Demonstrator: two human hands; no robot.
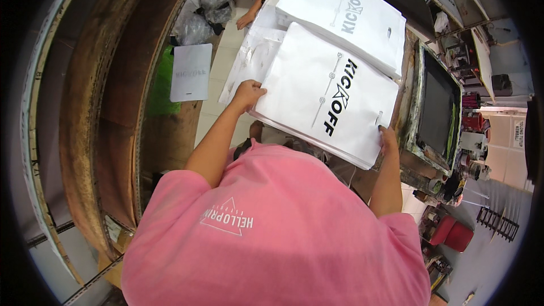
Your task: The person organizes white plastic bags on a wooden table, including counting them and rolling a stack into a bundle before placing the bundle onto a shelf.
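Cluttered workshop; stained white table top (249,59) in front, dark framed screen (437,110) on the right. Near stack of white printed sheets (326,93) lies just beside the far stack (317,0). Risk, judged: uneven pull from either side could fan the sheets or skew the pile. Left hand (248,95) grips the near stack's left edge, right hand (389,140) its right edge, thumbs on top; fingers underneath mostly hidden

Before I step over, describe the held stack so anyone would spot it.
Just beyond the pink T-shirt, the left hand and right hand hold a stack of printed white sheets. Bold black lettering sets it apart from the grey-printed stack behind.
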